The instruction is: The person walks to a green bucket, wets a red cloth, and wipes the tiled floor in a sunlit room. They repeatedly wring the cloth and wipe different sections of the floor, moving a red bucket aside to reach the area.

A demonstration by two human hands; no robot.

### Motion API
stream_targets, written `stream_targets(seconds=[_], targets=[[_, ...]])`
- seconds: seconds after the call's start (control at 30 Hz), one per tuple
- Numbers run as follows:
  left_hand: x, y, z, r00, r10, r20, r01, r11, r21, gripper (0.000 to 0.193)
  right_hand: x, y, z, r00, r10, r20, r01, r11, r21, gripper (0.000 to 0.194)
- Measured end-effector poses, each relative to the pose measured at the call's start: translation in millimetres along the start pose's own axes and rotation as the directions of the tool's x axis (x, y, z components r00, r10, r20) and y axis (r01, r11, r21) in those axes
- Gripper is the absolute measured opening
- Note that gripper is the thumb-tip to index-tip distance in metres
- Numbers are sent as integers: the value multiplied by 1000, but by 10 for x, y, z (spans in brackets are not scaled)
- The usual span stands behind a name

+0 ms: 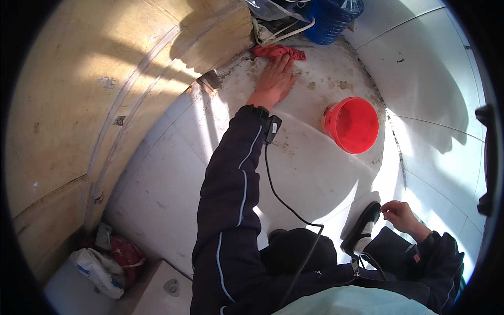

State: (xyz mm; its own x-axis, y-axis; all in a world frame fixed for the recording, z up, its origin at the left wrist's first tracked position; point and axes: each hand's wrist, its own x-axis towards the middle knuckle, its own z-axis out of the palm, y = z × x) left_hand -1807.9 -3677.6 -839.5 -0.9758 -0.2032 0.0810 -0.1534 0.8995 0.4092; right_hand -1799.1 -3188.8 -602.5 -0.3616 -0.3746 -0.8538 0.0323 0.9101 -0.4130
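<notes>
My left hand [275, 80] reaches far forward and presses its fingertips onto a crumpled red cloth [271, 51] on the stained white tile floor [299, 130]. The cloth lies close to the bottom corner of a yellowish wooden cabinet [224, 43]. To the right of that arm, a red plastic bucket [356, 125] stands on the floor, its inside facing me. My right hand [399, 215] hangs by my knee, above a black shoe [364, 224]. Its fingers are loosely bent and apart, with nothing seen in them.
Beyond the cloth are a blue plastic water bottle [328, 23], a clear plastic bag [271, 10] and a pale bent tube [293, 31]. A tiled wall [425, 86] rises on the right. A black cable [289, 212] runs from my left wrist. White and red bags [98, 271] lie lower left.
</notes>
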Motion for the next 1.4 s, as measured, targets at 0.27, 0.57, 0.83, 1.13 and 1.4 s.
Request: stream_targets(seconds=[0.27, 0.57, 0.83, 1.13, 1.4], targets=[[-530, -496, -344, 991, -12, -134, 34, 986, 162, 48, -12, -49, -542, 972, -169, -162, 151, 982, -115, 18], [-548, -451, -307, 985, -11, -174, 40, 985, 165, 43, -615, 939, -1214, 851, 374, -369, -267, 913, 309, 25], [261, -193, -205, 994, 40, -106, -35, 998, 51, 38, -630, 319, -1248, 986, 118, -120, -82, 959, 270, 29], [-330, -434, -352, 992, -81, -92, 103, 960, 262, 41, -1293, 488, -1620, 964, 12, -265, 42, 979, 199, 40], [329, -192, -104, 999, 21, -50, -18, 998, 61, 40, -1333, 206, -1701, 936, -204, -286, 224, 974, 39, 35]])
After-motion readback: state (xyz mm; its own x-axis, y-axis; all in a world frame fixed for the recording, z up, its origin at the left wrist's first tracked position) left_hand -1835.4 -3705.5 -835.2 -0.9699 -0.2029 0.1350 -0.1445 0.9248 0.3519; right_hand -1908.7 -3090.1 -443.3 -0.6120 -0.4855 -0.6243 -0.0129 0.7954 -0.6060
